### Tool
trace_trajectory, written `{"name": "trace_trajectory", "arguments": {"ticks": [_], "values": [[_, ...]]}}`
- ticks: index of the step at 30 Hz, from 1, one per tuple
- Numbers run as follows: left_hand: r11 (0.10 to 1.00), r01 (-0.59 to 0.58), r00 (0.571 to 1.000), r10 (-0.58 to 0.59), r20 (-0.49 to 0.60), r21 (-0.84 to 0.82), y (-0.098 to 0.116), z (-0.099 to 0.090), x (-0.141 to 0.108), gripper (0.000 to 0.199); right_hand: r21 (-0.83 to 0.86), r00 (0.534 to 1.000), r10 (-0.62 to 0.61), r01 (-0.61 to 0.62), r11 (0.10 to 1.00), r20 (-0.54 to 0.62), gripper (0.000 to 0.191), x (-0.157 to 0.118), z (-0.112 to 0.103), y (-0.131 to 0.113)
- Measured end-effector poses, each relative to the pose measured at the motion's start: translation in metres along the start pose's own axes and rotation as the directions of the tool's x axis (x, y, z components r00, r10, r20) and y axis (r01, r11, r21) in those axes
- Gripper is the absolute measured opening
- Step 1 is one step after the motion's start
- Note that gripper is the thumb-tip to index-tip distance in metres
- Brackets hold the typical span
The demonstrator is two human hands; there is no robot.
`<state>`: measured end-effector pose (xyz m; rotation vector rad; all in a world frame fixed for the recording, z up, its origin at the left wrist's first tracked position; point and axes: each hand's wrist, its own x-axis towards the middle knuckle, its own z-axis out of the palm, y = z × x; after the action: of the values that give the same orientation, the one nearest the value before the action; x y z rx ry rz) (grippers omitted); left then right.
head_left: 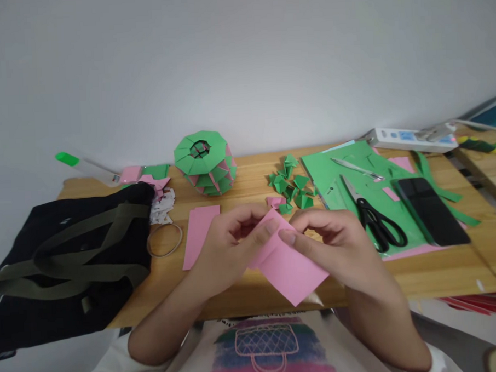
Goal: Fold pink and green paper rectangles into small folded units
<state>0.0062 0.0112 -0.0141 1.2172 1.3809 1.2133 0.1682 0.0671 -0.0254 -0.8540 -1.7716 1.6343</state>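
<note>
While the left hand [230, 239] and right hand [339, 239] hold the pink sheet [295, 274] over the worktop [249, 175], fingers [289, 237] pinching its upper end, it appears light and easily creased. Edge holds seem safest.

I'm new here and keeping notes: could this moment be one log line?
left hand: pinching pink paper; right hand: pinching pink paper; beyond: folded green pieces; rightward: scissors, phone

Pink sheet [295, 274] hid some fingertips of left hand [234, 238] and right hand [336, 245]. Left of sheet, 1 black bag [81, 234] ran out of frame; far right of sheet, 1 yellow-green tool [482, 145] did too.
</note>
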Motion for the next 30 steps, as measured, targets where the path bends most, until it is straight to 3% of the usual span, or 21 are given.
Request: {"name": "trace_trajectory", "arguments": {"ticks": [9, 12, 19, 26, 30], "values": [[1.0, 0.016, 1.0, -0.015, -0.019, 0.016, -0.005, -0.002, 0.007, 0.02, -0.038, 0.998, -0.019, 0.022, 0.999, 0.068, 0.026, 0.002, 0.001, 0.005], [1.0, 0.014, 0.999, -0.014, -0.029, 0.01, -0.009, -0.002, 0.009, 0.022, 0.026, 0.999, 0.014, -0.015, 1.0, 0.045, 0.024, 0.001, 0.001, 0.011], [0.984, 0.155, 0.986, -0.148, 0.077, -0.089, -0.018, -0.007, 0.007, 0.013, 0.149, 0.992, 0.062, -0.046, 0.988, -0.108, 0.018, -0.005, 0.0, 0.034], [0.998, 0.057, 0.996, -0.057, -0.062, 0.003, -0.026, -0.003, 0.006, 0.015, 0.002, 0.972, -0.025, 0.026, 1.0, -0.234, 0.018, -0.011, 0.005, 0.041], [0.997, 0.017, 0.996, -0.01, -0.09, 0.069, -0.019, 0.0, 0.005, 0.014, -0.103, 0.981, -0.088, 0.071, 0.992, -0.174, 0.02, -0.011, 0.0, 0.039]]}}
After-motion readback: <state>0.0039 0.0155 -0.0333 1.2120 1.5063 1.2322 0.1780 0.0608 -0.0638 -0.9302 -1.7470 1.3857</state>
